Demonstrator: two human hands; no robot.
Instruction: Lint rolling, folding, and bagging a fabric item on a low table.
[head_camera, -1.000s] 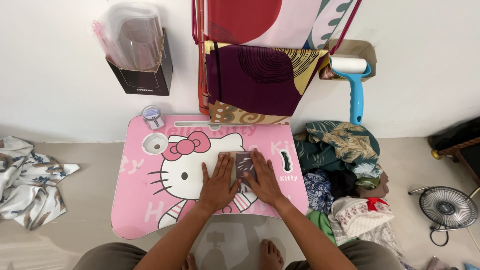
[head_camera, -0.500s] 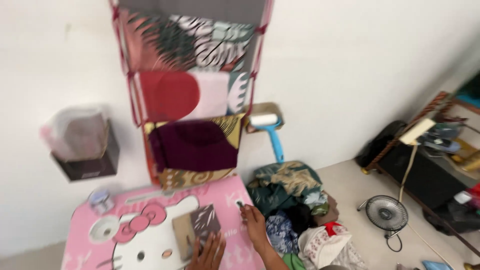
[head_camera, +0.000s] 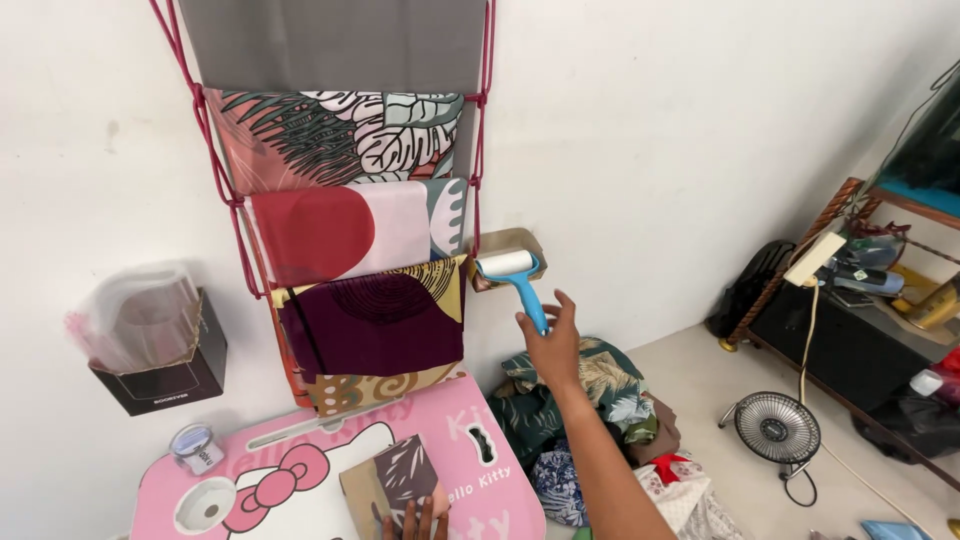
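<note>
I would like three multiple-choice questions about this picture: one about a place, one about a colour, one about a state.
1. Where does the lint roller hang?
A. on the wall, right of the fabric rack
B. on the pink table
C. beside the fan

2. What colour is the roller's handle?
A. red
B. blue
C. green

3. What is the right hand doing?
A. resting flat on the table
B. holding a fabric piece
C. reaching up to the roller's handle, fingers open

Answers: 1 A, its holder sits on the wall beside the rack. 2 B, the handle is bright blue. 3 C, the open hand is at the handle's lower end.
</note>
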